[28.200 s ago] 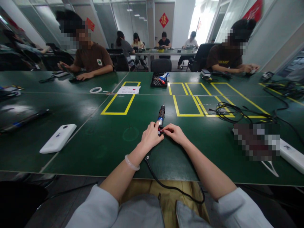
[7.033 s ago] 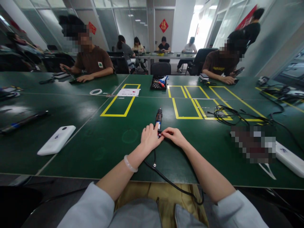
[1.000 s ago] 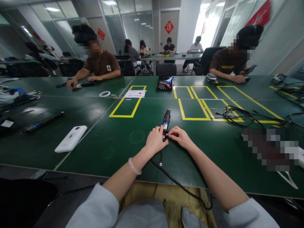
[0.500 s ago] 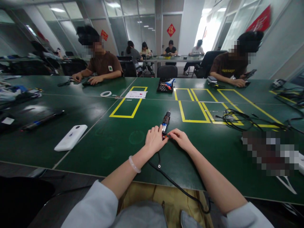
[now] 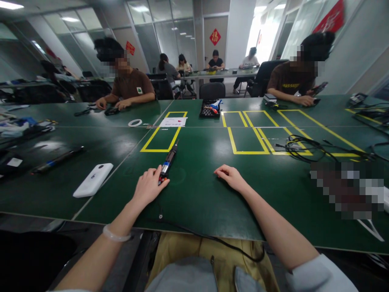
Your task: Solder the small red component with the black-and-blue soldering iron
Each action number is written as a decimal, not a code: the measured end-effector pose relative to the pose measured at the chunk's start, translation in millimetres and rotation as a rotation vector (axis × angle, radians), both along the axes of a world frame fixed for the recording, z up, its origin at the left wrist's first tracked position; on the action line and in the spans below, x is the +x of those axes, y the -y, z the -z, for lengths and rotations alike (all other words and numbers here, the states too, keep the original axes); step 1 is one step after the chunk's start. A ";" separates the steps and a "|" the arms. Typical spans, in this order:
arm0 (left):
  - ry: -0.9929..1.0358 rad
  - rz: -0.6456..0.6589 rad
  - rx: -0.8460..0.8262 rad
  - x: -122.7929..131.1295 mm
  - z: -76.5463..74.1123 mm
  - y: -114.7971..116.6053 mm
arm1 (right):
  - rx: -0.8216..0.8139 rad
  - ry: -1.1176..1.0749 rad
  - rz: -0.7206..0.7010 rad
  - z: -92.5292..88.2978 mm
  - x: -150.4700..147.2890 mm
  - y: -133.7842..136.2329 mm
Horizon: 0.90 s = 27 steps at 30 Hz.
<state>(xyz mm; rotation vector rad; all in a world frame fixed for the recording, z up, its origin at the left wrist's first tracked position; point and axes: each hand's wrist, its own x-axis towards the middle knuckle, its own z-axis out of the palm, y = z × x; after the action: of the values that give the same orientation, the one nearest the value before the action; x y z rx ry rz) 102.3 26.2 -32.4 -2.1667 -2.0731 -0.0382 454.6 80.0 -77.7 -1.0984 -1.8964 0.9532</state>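
My left hand [image 5: 148, 184] is closed around the rear of a corded electric screwdriver [image 5: 168, 163], which has a black and silver body with a blue band. Its thin bit points away from me and slightly right. Part of the handle is hidden under my fingers. A black cord [image 5: 209, 236] runs from that area over the table's near edge. Apart from the screwdriver, my right hand [image 5: 231, 177] rests low over the green table [image 5: 194, 202], fingers curled together, with nothing visible in them.
Left lies a white power bank [image 5: 93, 180], with another dark tool [image 5: 57, 160] beyond it. Yellow tape [image 5: 251, 153] marks rectangles. A black tray [image 5: 209, 116], a tape roll [image 5: 135, 123] and tangled cables [image 5: 304, 145] lie farther off. Two people [image 5: 129, 87] work across the table.
My left hand has carried the screwdriver leftward, away from my right hand, and its cord has shifted with it. My right hand stays nearly in place. The view has shifted slightly.
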 end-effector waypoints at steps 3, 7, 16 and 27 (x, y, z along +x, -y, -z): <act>-0.027 -0.093 -0.030 -45.4 1.4 -4.0 | -0.001 0.019 -0.013 1.6 -0.2 -0.2; -0.034 -0.197 -0.040 -97.0 4.0 -10.6 | 0.001 0.038 -0.012 2.7 -1.3 -0.2; -0.023 -0.319 -0.083 -149.4 -4.5 -16.2 | -0.024 0.034 -0.029 -1.1 -2.0 0.8; -0.193 -0.282 0.131 -111.0 -20.9 4.2 | -0.013 0.027 -0.035 -0.3 -2.7 0.2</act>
<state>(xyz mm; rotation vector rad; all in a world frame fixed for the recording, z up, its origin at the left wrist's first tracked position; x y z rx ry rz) -8.7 22.0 -11.5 -1.7146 -2.1741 0.0607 451.9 79.8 -77.4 -1.0947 -1.9393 0.9760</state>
